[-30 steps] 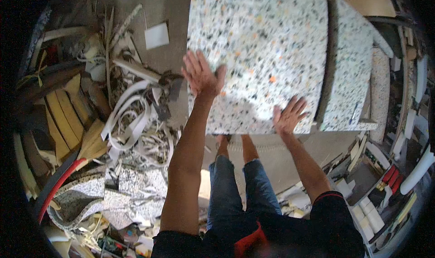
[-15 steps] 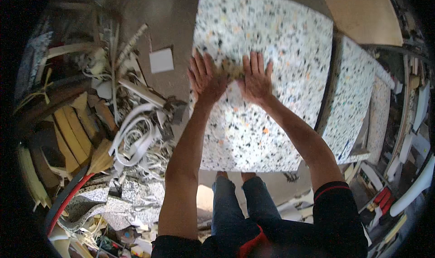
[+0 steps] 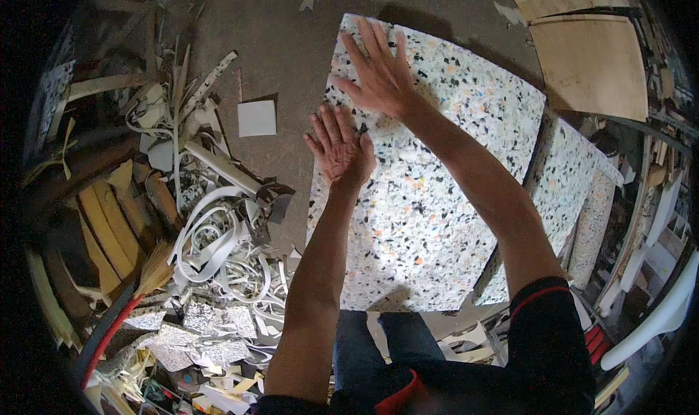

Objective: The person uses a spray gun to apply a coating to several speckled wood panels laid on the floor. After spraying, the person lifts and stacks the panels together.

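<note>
A large white foam sheet [image 3: 419, 218], flecked with black, orange and blue, lies flat in front of me. My left hand [image 3: 339, 149] rests on it near the left edge, palm down, fingers stretched and spread. Farther off, my right hand [image 3: 380, 73] lies flat near the sheet's far left corner, with its fingers fanned out. Neither hand grips anything. Beyond the sheet's right edge, past a dark gap, another speckled foam sheet [image 3: 557, 171] sits slightly apart.
Curled white offcut strips [image 3: 211, 233] heap at my left, beside a broom [image 3: 156, 269] with a red handle and several yellow-brown foam pieces [image 3: 109, 222]. A white square piece [image 3: 257, 118] lies on the grey floor. Brown boards [image 3: 590, 62] stand at the far right.
My right hand has slid forward and left toward the far corner, still flat. The left hand stays near the left edge. The sheet sits lower in view, its far edge now showing.
</note>
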Motion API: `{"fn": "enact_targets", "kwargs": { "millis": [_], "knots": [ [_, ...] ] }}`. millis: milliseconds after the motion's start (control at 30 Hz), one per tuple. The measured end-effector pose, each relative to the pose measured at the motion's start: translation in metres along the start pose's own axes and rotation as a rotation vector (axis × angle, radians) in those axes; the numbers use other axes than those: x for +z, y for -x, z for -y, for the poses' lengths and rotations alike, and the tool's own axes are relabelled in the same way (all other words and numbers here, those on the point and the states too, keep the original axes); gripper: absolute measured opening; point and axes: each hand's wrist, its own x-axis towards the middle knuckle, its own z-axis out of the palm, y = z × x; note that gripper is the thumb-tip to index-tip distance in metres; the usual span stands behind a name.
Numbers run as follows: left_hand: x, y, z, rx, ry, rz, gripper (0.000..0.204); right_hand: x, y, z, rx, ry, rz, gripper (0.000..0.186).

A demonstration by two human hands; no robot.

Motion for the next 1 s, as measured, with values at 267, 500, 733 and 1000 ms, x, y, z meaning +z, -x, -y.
{"fn": "enact_targets", "kwargs": {
  "millis": [267,500,733,1000],
  "knots": [
    [0.02,-0.003,0.012,0.047,-0.128,-0.107,0.082,0.036,-0.049,0.0,0.168,0.022,0.132,0.088],
    [0.028,-0.003,0.018,0.104,-0.099,-0.242,0.083,-0.083,0.13,-0.182,0.806,0.222,0.099,0.09],
    [0.028,0.0,0.025,0.196,-0.087,-0.263,0.075,-0.051,0.19,-0.216,0.94,0.205,-0.132,0.103],
    [0.035,-0.007,0.025,0.151,-0.122,-0.302,0.079,-0.087,0.268,-0.139,0.917,0.059,-0.071,0.097]
  ]
}}
